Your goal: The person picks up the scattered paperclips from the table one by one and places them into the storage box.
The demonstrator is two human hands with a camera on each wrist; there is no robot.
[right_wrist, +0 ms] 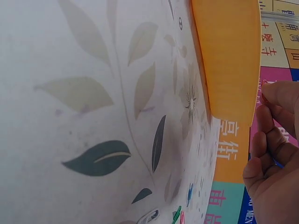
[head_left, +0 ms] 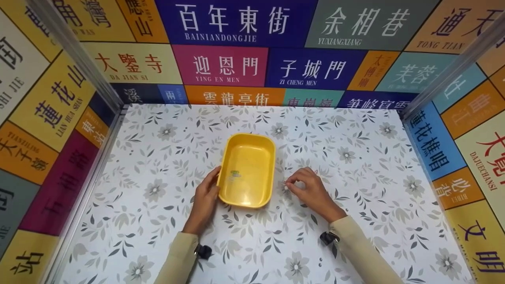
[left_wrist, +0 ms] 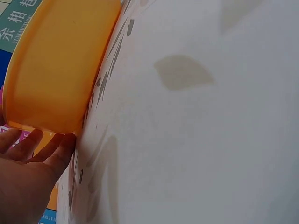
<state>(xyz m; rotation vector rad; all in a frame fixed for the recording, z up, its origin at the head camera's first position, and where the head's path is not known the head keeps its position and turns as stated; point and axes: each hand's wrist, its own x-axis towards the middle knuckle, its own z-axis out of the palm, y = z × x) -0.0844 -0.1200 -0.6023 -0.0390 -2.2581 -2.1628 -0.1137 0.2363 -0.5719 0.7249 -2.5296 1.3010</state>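
A yellow rectangular tray (head_left: 247,169) stands on the table, longer from front to back than across. My left hand (head_left: 206,195) rests against its left side; in the left wrist view the fingers (left_wrist: 58,154) touch the outer wall. Just right of the tray, my right hand (head_left: 311,191) pinches a small wire item, likely a paper clip (head_left: 284,182), between thumb and forefinger. Loose paper clips lie beyond that hand in the right wrist view: a green one (right_wrist: 176,214), a blue one (right_wrist: 189,193) and a white one (right_wrist: 149,216).
A floral-patterned white sheet (head_left: 158,221) covers the table. Panels with coloured name signs (head_left: 240,23) rise behind and at both sides, with metal edge strips (head_left: 90,165) along the corners. A small printed mark (head_left: 235,175) shows inside the tray.
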